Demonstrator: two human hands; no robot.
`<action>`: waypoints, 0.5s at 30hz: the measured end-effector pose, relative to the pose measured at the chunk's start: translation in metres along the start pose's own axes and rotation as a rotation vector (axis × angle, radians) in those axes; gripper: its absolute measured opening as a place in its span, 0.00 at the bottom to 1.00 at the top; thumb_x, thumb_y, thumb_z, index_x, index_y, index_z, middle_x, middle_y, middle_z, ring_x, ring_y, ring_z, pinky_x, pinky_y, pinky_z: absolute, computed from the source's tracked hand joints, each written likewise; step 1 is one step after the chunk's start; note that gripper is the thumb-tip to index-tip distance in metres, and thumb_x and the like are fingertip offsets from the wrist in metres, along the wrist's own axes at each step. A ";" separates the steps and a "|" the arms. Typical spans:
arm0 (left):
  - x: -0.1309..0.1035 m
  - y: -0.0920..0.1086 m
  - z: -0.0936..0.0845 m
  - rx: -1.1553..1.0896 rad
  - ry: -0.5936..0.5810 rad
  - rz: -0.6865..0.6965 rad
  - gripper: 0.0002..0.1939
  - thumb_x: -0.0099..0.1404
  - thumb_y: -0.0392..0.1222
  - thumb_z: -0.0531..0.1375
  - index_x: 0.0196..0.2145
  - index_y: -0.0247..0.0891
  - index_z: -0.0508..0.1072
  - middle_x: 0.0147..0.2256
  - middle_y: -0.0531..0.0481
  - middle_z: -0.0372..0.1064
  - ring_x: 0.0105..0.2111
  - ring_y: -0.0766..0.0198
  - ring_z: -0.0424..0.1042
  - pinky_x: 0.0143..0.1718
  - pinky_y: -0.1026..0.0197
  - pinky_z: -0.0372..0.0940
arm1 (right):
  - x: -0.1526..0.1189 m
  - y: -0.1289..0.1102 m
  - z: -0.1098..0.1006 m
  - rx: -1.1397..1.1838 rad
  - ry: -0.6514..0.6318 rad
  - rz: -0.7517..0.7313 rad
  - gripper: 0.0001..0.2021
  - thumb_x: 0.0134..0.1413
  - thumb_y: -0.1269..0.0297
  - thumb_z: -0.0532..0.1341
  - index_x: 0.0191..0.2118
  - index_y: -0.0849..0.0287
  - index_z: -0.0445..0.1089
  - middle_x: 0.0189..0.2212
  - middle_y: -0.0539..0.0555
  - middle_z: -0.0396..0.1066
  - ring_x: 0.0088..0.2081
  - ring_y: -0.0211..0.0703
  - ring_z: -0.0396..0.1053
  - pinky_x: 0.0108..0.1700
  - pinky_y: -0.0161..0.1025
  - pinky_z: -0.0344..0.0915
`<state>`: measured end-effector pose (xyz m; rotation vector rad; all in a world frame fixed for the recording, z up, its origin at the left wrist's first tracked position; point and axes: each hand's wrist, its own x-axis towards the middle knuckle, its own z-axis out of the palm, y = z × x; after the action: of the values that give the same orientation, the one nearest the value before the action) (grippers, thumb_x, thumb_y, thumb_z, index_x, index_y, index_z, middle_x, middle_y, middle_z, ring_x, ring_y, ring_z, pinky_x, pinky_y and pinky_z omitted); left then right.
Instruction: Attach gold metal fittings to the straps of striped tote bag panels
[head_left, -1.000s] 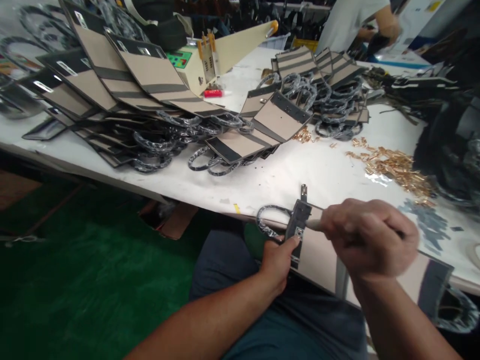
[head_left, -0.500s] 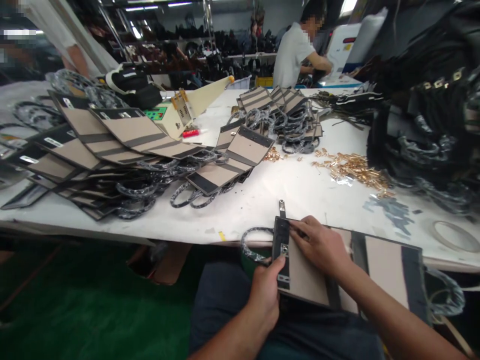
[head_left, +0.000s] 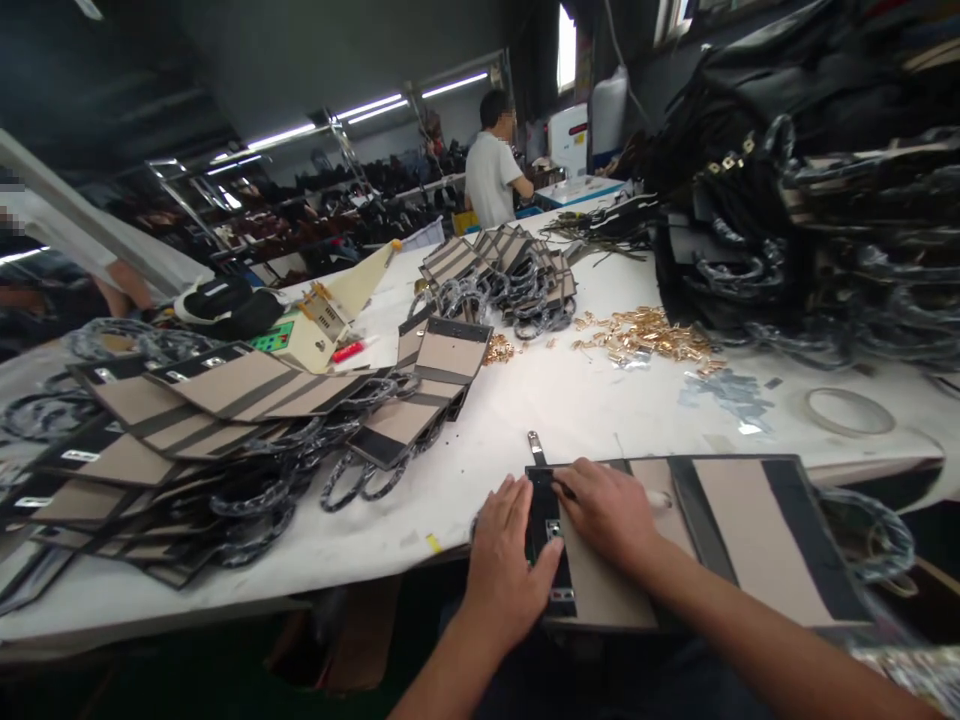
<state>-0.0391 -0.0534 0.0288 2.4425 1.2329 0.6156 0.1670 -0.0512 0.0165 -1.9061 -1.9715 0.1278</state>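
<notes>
A flat bag panel (head_left: 619, 590), beige with black strips and small metal plates, lies across my lap against the table edge. My left hand (head_left: 506, 550) grips its left end, thumb on the black strip beside a metal plate (head_left: 553, 530), fingers along the outer edge. Bent over the upper part of that strip, my right hand (head_left: 611, 515) has its fingertips pressed together; what they hold, if anything, is hidden. A pale rounded tip (head_left: 660, 499) shows beside it. A short strap with a metal end (head_left: 534, 445) sticks out above the panel. A plastic-wrapped handle (head_left: 874, 530) loops from the right end.
Stacked bag panels (head_left: 225, 390) with wrapped handles cover the table's left side. Gold metal fittings (head_left: 645, 335), grey pieces (head_left: 727, 395) and a tape ring (head_left: 847, 410) lie ahead. Black bags (head_left: 735, 250) are piled right. Another person (head_left: 491, 165) works at the back.
My left hand has moved up along the panel's edge, its fingers now straighter and visible. My right hand stays at the strip's upper part. The view has tilted upward.
</notes>
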 end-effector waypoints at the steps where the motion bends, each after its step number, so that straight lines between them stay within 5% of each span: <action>1: 0.012 -0.003 0.003 0.050 -0.059 0.023 0.34 0.70 0.44 0.61 0.71 0.34 0.62 0.69 0.36 0.62 0.70 0.45 0.60 0.73 0.35 0.52 | -0.001 0.000 0.000 0.007 0.004 0.007 0.10 0.72 0.63 0.59 0.46 0.52 0.80 0.39 0.54 0.77 0.39 0.48 0.75 0.38 0.42 0.57; 5: 0.027 -0.014 0.005 0.191 -0.153 0.061 0.32 0.71 0.47 0.60 0.69 0.34 0.65 0.69 0.37 0.62 0.68 0.45 0.63 0.70 0.37 0.57 | -0.004 -0.003 0.003 0.026 0.047 0.017 0.08 0.70 0.65 0.61 0.42 0.53 0.79 0.37 0.53 0.76 0.40 0.50 0.74 0.41 0.44 0.58; 15: 0.037 -0.080 0.023 0.304 -0.079 0.323 0.38 0.64 0.51 0.67 0.69 0.42 0.68 0.64 0.42 0.71 0.60 0.47 0.73 0.56 0.50 0.69 | -0.003 -0.009 0.030 0.068 0.162 -0.032 0.07 0.60 0.69 0.68 0.42 0.51 0.74 0.36 0.49 0.74 0.38 0.48 0.70 0.42 0.45 0.56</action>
<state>-0.0616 0.0198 -0.0201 2.9227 0.9661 0.4314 0.1483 -0.0487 -0.0084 -1.7820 -1.8656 0.0304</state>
